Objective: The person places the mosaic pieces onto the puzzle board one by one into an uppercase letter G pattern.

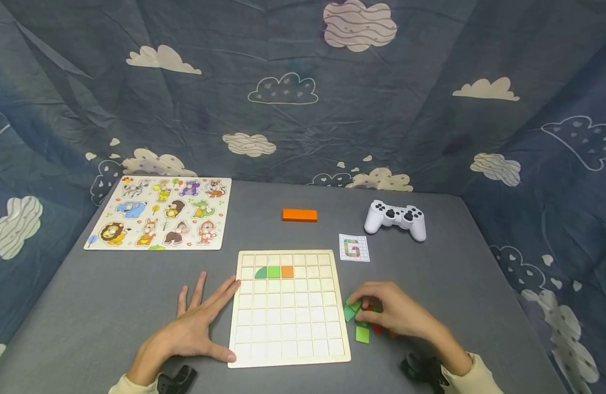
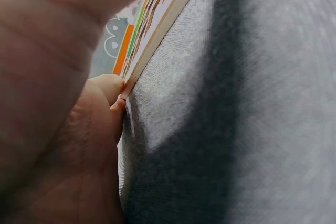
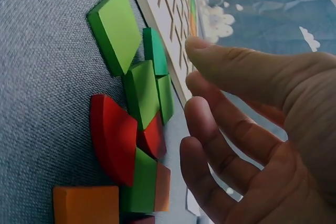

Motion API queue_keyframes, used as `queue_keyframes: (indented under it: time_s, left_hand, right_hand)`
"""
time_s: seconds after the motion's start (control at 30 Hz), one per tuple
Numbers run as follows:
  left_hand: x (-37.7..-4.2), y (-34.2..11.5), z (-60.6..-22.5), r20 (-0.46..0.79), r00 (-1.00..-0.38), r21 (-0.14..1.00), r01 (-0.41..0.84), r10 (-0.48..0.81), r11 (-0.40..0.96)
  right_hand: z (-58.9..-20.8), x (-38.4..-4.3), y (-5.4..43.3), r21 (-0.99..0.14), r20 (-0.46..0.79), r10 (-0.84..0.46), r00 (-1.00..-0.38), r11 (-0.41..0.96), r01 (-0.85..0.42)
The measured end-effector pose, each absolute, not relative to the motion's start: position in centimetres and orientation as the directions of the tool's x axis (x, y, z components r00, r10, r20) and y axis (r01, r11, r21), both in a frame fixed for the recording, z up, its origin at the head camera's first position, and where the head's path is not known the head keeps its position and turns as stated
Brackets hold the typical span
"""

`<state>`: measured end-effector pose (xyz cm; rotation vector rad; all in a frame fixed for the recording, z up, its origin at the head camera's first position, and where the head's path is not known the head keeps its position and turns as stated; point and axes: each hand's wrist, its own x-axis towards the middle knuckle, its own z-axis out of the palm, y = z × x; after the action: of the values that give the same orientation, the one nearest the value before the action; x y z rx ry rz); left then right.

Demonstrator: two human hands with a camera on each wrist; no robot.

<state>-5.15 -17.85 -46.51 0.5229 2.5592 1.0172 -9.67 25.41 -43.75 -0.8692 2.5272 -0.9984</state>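
A wooden grid board [image 1: 289, 316] lies flat on the grey table. In its second row sit a dark green quarter-round tile [image 1: 261, 272], a light green square [image 1: 274, 272] and an orange square [image 1: 287, 272]. My left hand [image 1: 196, 328] spreads its fingers along the board's left edge, thumb and index finger touching it. Over a small pile of tiles right of the board hovers my right hand [image 1: 398, 309], fingers loosely bent. In the right wrist view the hand [image 3: 252, 124] shows nothing between its fingers; green tiles [image 3: 118, 32], red tiles [image 3: 112, 140] and an orange tile [image 3: 86, 205] lie beside it.
A small pattern card [image 1: 354, 248] with a coloured G-like figure lies past the board's upper right corner. Behind are an orange block [image 1: 300, 215] and a white game controller [image 1: 396, 218]. An animal puzzle board [image 1: 157, 213] lies at the back left, before a cloud-printed cloth [image 1: 283, 142].
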Motion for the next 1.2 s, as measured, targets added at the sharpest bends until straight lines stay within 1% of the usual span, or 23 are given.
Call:
queue_keyframes:
  time_s: [0.33,0.97,1.2]
  left_hand:
    - [-5.2,-17.8,-46.6,-0.172,-0.874,0.71,0.21,0.455,0.672]
    - [-5.2,-17.8,-46.6,-0.17,-0.873,0.695,0.223,0.457,0.684]
    - [-5.1,-17.9,-46.4,-0.17,-0.876,0.697,0.217,0.452,0.684]
  right_hand:
    - [-44.0,-10.0,24.8,-0.71,-0.077,-0.663,-0.745,0.561,-0.426]
    - [-44.7,-10.1,24.2,-0.635,-0.054,-0.65,-0.758,0.609,-0.476]
    - [-44.6,-10.3,23.8,-0.626,-0.073,-0.666,-0.742,0.61,-0.486]
